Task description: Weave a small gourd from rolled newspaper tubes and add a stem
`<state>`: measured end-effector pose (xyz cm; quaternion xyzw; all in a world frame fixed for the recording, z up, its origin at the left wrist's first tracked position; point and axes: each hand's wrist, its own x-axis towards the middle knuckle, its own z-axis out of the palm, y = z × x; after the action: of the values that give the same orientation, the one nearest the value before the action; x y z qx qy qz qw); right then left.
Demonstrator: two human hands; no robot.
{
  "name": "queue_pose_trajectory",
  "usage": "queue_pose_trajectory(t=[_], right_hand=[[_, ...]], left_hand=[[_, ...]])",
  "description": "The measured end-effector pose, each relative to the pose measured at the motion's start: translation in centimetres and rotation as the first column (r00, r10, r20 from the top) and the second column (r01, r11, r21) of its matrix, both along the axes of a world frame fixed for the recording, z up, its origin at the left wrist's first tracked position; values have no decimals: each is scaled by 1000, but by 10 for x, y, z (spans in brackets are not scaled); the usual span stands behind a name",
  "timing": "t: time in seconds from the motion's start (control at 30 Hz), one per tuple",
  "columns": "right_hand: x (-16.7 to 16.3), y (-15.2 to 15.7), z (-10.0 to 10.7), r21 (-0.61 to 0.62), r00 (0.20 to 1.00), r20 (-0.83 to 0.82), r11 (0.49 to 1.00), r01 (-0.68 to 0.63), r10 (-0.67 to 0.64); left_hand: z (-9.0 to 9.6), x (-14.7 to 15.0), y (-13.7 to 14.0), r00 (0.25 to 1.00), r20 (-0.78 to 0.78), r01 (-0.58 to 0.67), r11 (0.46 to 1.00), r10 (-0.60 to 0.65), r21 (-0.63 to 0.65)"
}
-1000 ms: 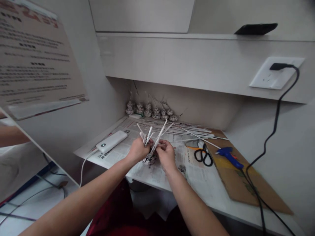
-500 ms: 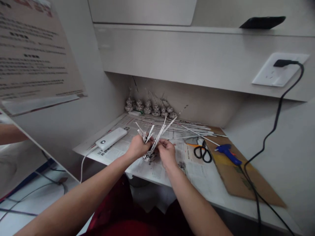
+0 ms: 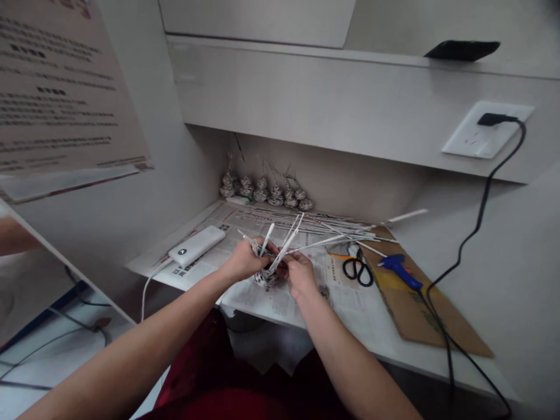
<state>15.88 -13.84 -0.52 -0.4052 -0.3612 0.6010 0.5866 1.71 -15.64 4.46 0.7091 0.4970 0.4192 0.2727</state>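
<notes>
Between my hands, near the front edge of the newspaper-covered table, stands a small round woven paper piece (image 3: 263,278), black and white, with several white paper strips (image 3: 286,248) sticking up from its top. My left hand (image 3: 244,258) is closed on the left side of its rim, thumb toward the middle. At the right side of the rim, my right hand (image 3: 300,273) pinches a paper strip; a long strip reaches from there to the upper right. Some of the fingertips are hidden behind the strips.
Scissors (image 3: 357,272) with black handles and a blue glue gun (image 3: 400,270) on cardboard (image 3: 431,318) lie at right. A white power bank (image 3: 196,246) sits at left. Loose paper strips (image 3: 345,228) and several woven gourd shapes (image 3: 275,196) are at the back. A black cable (image 3: 470,233) hangs at right.
A long paper strip that pointed up and to the right now leans lower, out to the right from my right hand. Both hands stay at the woven piece. The view has shifted slightly.
</notes>
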Motion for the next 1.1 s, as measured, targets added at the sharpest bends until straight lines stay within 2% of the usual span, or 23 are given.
queue_pose_trajectory(t=[0.13,0.3,0.4,0.5,0.6,0.77,0.83,0.97,1.1], right_hand=[[-5,-10,3,80,998,13,995,56,-57],[-6,-18,2,239,991,98,969,64,-89],[-4,-22,4,312,975,195,949,37,-102],[-2,-26,10,345,949,292,939,14,-122],[-2,-30,14,371,921,352,928,29,-170],[-5,-29,4,408,924,305,908,92,-230],[-7,-27,-3,382,950,231,917,111,-211],[-11,-24,-7,234,984,67,961,146,-165],[-11,-25,2,66,991,-38,989,129,-126]], left_hand=[[2,0,-1,998,-31,-59,994,56,-87],[-5,-2,4,992,-5,-126,992,126,21],[-5,-2,5,992,-40,-120,993,121,21],[-2,0,4,990,-71,-117,993,118,12],[0,4,3,982,-68,-177,984,177,2],[-6,4,5,965,-1,-261,965,261,-40],[-10,3,7,961,82,-257,963,263,-79],[-16,2,7,947,224,-203,968,232,-146],[-14,2,7,961,234,-122,985,149,-125]])
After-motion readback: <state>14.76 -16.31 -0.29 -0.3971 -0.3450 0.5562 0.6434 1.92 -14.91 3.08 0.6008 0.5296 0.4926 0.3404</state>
